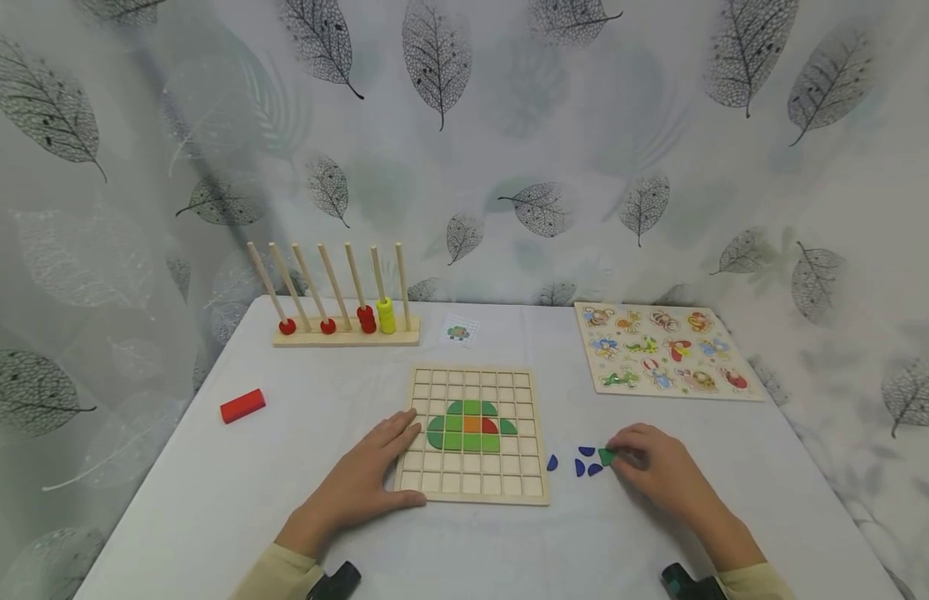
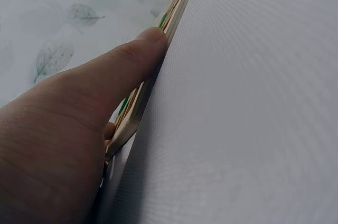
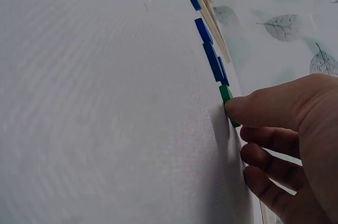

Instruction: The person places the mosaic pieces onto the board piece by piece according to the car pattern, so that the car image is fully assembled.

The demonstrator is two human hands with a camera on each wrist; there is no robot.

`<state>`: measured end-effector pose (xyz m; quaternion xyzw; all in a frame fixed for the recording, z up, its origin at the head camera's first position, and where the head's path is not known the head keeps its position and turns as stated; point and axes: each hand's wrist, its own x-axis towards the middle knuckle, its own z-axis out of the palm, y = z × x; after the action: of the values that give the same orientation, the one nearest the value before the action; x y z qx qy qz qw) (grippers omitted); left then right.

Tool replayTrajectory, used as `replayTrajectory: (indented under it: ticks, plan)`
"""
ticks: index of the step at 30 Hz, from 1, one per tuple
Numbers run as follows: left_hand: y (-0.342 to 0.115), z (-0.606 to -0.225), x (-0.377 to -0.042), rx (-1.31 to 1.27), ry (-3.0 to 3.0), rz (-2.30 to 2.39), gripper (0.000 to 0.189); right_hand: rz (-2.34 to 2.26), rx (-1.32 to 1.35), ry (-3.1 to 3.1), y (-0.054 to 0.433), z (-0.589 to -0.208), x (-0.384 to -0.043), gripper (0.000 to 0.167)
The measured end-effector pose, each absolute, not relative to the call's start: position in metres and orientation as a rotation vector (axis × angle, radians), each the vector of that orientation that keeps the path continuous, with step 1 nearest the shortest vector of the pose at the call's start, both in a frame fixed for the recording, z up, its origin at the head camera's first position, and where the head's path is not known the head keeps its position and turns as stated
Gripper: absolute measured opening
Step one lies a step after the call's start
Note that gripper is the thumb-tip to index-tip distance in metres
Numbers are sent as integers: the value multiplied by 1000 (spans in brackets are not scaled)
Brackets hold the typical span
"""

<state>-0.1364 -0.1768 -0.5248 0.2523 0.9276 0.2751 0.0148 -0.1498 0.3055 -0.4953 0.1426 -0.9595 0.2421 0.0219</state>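
A square wooden grid board (image 1: 442,483) lies on the table, with green, orange and red tiles (image 1: 471,424) set in its middle cells. My left hand (image 1: 365,473) rests at its lower left corner, fingers on the left side and thumb against the front edge. In the left wrist view, that thumb (image 2: 132,57) touches the board's edge (image 2: 138,110). To the right of the board, my right hand (image 1: 662,467) pinches a small green tile (image 1: 606,457) between thumb and fingers. The right wrist view shows this green tile (image 3: 226,95) at the thumb tip. Several blue half-round tiles (image 1: 580,467) lie beside it.
A small picture card (image 1: 460,331) lies behind the board. At the back left stands a wooden peg rack (image 1: 344,337) with red and yellow beads. A red block (image 1: 242,406) lies at left, and an insect picture puzzle (image 1: 659,350) at back right. A leaf-patterned curtain (image 1: 464,167) hangs behind.
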Motion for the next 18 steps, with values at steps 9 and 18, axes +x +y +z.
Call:
replayTrajectory:
  ticks: [9,18]
  plan:
    - [-177,-524,-135,792,2904,865,107,752,448,-2994,305,-496,-149,27]
    - [-177,-523,-136,772,2869,850,108,778,445,-2997,310,-497,-150,23]
